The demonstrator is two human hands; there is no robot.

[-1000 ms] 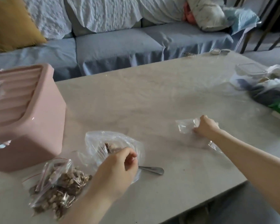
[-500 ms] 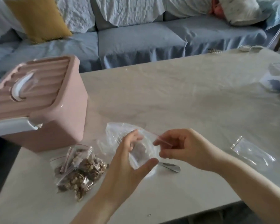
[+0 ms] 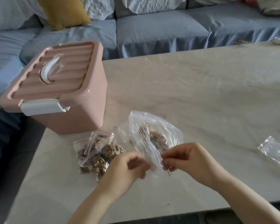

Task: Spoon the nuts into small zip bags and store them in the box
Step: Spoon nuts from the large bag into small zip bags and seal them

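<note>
While the head view is the only one I have, it shows enough. Low in the middle of the frame the left hand (image 3: pixel 128 165) and right hand (image 3: pixel 187 160) each pinch an edge of a small zip bag (image 3: pixel 155 162), fingers curled, the right one at the red strip. I judge they are parting its mouth for filling.

The nuts (image 3: pixel 158 138) sit just above the hands in a large clear bag (image 3: pixel 168 126) lying open on the table (image 3: pixel 200 94). The film looks thin and slick, so either pinch could slip and let the mouth fall closed. A stray knuckle could also nudge the large bag, which lies very near, and scatter nuts. I cannot tell whether a spoon lies inside it.

Left of the hands lies a pile of filled bags (image 3: pixel 97 152). The pink box (image 3: pixel 63 94) stands in the upper left, its lid on and white latch down, so it must be opened before anything goes in. A spare empty bag (image 3: pixel 275 151) lies at the right edge, well apart. A sofa (image 3: pixel 152 29) with a yellow cushion (image 3: pixel 63 12) runs along the top.
</note>
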